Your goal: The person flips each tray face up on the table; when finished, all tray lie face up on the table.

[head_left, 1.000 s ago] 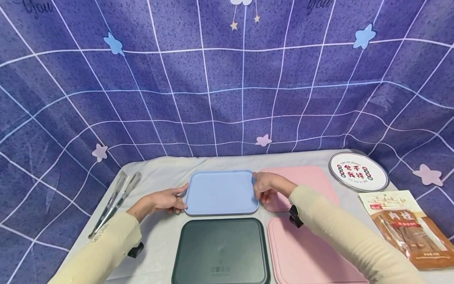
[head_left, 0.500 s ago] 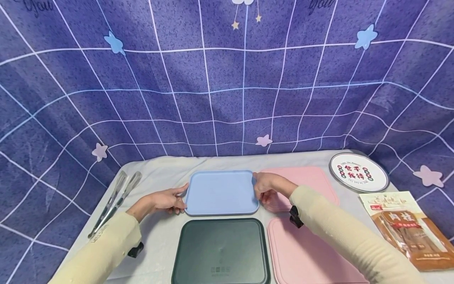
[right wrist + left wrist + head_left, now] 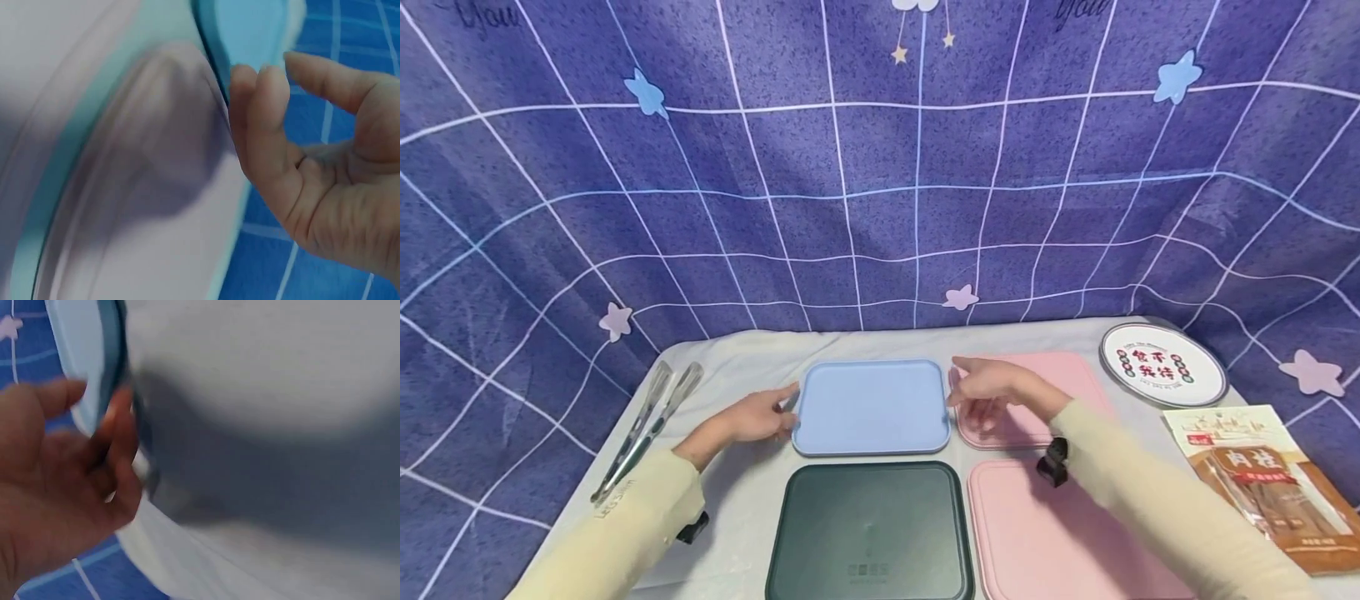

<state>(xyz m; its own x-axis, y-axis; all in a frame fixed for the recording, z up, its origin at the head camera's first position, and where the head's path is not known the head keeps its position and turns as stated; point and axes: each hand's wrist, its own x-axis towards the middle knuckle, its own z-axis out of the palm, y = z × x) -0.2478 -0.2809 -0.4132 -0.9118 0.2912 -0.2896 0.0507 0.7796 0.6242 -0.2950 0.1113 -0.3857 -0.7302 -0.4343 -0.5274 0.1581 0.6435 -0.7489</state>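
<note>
A light-blue rectangular tray (image 3: 872, 408) lies flat at the back middle of the table. My left hand (image 3: 758, 417) is at its left edge, thumb and fingers spread apart; in the left wrist view the fingertips (image 3: 122, 403) overlap the rim, and I cannot tell if they touch. Just off the right edge, my right hand (image 3: 985, 387) hovers over the far pink tray (image 3: 1075, 387) with loosely bent fingers and nothing in them. In front of the blue tray sits a dark green tray (image 3: 871, 525), with a near pink tray (image 3: 1030, 525) to its right.
Metal tongs (image 3: 643, 433) lie at the table's left edge. At the back right is an oval white plate (image 3: 1165, 364) with red lettering, and in front of it a brown-and-cream food packet (image 3: 1262, 483). A blue patterned curtain (image 3: 880, 167) hangs behind the table.
My right hand has let go of the blue tray and moved right. The left fingers have loosened at the left edge. The blue tray stays in place.
</note>
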